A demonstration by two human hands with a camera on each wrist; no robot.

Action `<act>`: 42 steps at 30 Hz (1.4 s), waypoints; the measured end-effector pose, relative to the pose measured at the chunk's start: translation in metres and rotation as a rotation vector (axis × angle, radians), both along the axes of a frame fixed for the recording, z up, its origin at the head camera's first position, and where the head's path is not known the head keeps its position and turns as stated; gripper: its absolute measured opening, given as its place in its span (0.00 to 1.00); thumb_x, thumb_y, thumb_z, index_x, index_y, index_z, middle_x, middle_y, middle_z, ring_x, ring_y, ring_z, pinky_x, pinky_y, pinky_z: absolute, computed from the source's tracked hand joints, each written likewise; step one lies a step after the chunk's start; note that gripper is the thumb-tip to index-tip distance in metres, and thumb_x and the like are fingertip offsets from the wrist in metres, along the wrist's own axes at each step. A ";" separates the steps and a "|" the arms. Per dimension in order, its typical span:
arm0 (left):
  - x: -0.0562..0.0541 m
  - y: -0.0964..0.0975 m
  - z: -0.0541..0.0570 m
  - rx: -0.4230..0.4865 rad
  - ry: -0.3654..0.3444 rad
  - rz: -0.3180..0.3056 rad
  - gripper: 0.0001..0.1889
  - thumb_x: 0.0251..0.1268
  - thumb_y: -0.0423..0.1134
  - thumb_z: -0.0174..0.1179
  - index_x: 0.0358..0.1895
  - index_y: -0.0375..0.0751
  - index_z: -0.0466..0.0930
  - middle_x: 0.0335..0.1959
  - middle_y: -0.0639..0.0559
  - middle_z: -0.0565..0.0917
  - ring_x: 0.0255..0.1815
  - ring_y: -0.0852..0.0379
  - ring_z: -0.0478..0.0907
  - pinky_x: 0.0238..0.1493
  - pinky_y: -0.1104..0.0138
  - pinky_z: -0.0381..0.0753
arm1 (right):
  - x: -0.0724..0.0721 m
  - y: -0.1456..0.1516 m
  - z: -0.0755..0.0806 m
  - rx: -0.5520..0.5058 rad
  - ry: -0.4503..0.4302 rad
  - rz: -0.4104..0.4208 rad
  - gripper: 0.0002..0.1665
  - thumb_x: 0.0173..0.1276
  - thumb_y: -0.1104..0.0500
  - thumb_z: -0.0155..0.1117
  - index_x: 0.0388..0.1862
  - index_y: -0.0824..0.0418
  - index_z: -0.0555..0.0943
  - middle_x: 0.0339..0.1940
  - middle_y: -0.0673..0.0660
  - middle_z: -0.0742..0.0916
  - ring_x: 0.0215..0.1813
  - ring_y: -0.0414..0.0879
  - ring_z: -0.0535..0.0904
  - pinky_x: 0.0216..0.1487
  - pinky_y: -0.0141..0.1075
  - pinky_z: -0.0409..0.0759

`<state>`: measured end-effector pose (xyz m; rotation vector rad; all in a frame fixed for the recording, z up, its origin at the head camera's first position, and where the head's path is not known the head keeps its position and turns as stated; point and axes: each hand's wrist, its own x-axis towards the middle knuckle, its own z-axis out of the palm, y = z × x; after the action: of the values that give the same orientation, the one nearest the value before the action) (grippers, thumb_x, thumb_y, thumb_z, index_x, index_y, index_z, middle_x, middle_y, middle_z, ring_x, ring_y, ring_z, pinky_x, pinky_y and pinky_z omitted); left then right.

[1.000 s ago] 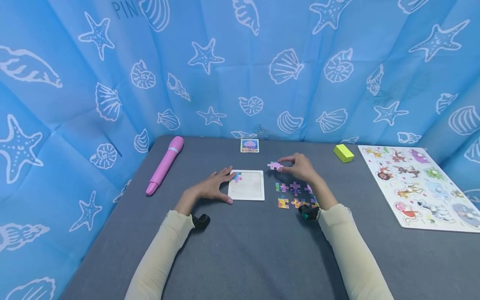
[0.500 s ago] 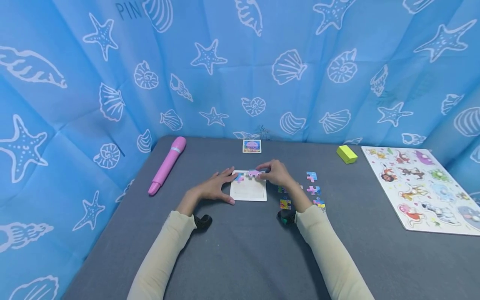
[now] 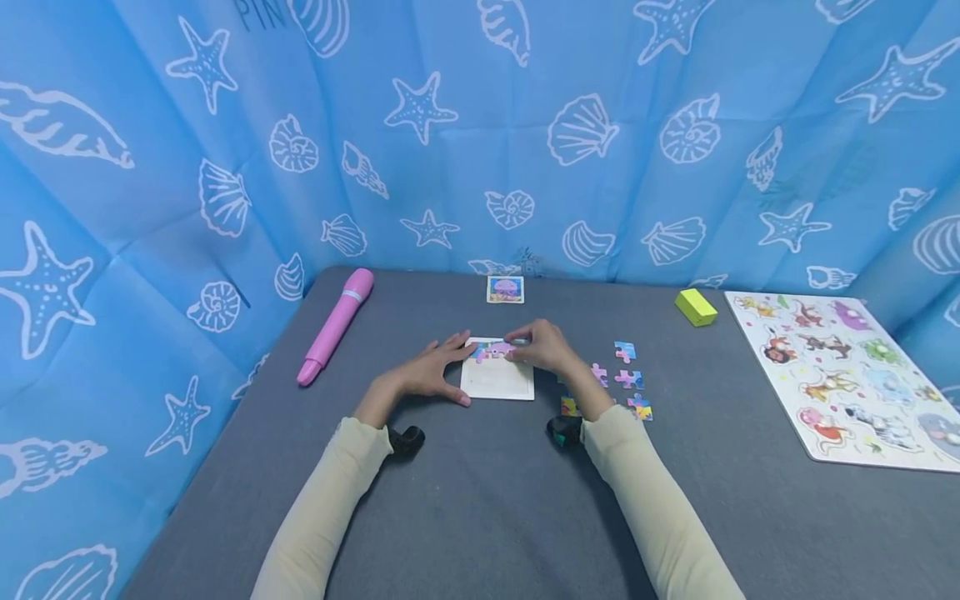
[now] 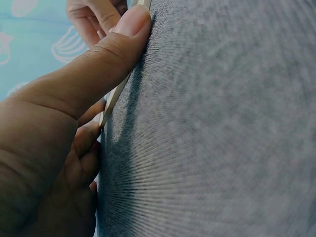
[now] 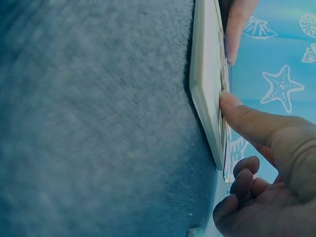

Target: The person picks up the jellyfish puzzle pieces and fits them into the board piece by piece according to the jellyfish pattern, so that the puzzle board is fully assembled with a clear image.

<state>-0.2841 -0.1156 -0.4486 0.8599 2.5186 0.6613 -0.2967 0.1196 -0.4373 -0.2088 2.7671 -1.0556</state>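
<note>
A white square puzzle tray lies on the dark cloth. My left hand holds its left side, thumb at the near corner and fingers toward the far one. A blue-and-pink puzzle piece sits in the tray's far left corner beside those fingertips. Just right of it, my right hand pinches a pink puzzle piece at the tray's far edge. In the right wrist view the thumb touches the top of the tray; the held piece is mostly hidden there.
Several loose puzzle pieces lie right of the tray, partly behind the right forearm. A jellyfish picture card lies beyond it. A pink marker-like stick is at left, a yellow block and an animal board at right.
My right hand has carried the pink piece leftward from beside the tray and lowered it at the tray's far edge. The left hand stays at the tray's left side.
</note>
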 end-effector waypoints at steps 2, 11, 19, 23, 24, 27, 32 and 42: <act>0.000 0.000 0.000 0.001 0.001 0.000 0.52 0.48 0.59 0.65 0.73 0.51 0.45 0.76 0.53 0.39 0.76 0.54 0.34 0.73 0.51 0.32 | 0.000 0.000 0.000 -0.002 -0.002 0.008 0.18 0.53 0.57 0.71 0.44 0.57 0.85 0.37 0.57 0.85 0.33 0.45 0.69 0.30 0.32 0.67; 0.000 0.000 0.002 0.002 -0.005 0.001 0.51 0.48 0.59 0.65 0.73 0.51 0.45 0.76 0.53 0.39 0.76 0.54 0.34 0.73 0.51 0.32 | -0.002 0.000 -0.002 -0.051 0.057 0.073 0.16 0.55 0.58 0.70 0.44 0.58 0.85 0.23 0.52 0.74 0.27 0.43 0.63 0.27 0.32 0.62; 0.000 0.001 0.000 0.000 0.008 -0.006 0.51 0.48 0.59 0.65 0.73 0.51 0.45 0.76 0.52 0.39 0.76 0.53 0.34 0.73 0.50 0.33 | -0.004 -0.001 -0.005 -0.069 0.104 0.140 0.15 0.55 0.60 0.69 0.43 0.60 0.84 0.38 0.61 0.86 0.28 0.41 0.64 0.28 0.30 0.62; -0.001 0.001 0.000 0.002 0.003 -0.004 0.51 0.48 0.58 0.66 0.73 0.51 0.45 0.76 0.53 0.39 0.76 0.53 0.34 0.73 0.50 0.32 | -0.003 -0.003 -0.005 -0.071 0.107 0.149 0.15 0.54 0.60 0.70 0.42 0.61 0.84 0.43 0.61 0.86 0.26 0.40 0.68 0.27 0.29 0.64; -0.001 0.001 0.000 0.002 0.001 -0.003 0.51 0.48 0.58 0.66 0.73 0.51 0.45 0.76 0.53 0.39 0.76 0.53 0.34 0.73 0.50 0.32 | -0.003 -0.004 -0.005 -0.070 0.108 0.151 0.15 0.54 0.61 0.70 0.42 0.61 0.84 0.43 0.61 0.86 0.26 0.39 0.68 0.27 0.29 0.64; -0.001 0.001 0.001 0.002 0.000 -0.004 0.51 0.48 0.59 0.65 0.73 0.50 0.45 0.76 0.53 0.38 0.76 0.53 0.34 0.73 0.50 0.32 | -0.002 -0.006 -0.004 -0.055 0.111 0.145 0.13 0.54 0.61 0.70 0.40 0.62 0.85 0.41 0.62 0.86 0.24 0.39 0.66 0.25 0.29 0.63; -0.001 0.001 0.004 0.001 -0.005 -0.001 0.51 0.48 0.59 0.65 0.73 0.51 0.45 0.76 0.52 0.39 0.76 0.53 0.34 0.73 0.50 0.32 | -0.001 -0.009 0.000 -0.025 0.104 0.121 0.11 0.53 0.62 0.69 0.38 0.61 0.85 0.41 0.62 0.87 0.22 0.40 0.62 0.23 0.30 0.60; -0.001 0.001 0.002 -0.020 0.006 0.001 0.52 0.47 0.60 0.65 0.73 0.51 0.45 0.76 0.53 0.39 0.76 0.53 0.34 0.73 0.51 0.33 | 0.000 -0.012 -0.001 -0.013 0.075 0.082 0.13 0.57 0.57 0.67 0.42 0.58 0.85 0.37 0.60 0.88 0.24 0.40 0.65 0.25 0.29 0.63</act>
<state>-0.2851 -0.1143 -0.4467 0.8553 2.5265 0.6343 -0.2971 0.1077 -0.4384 -0.3683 2.7914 -1.0662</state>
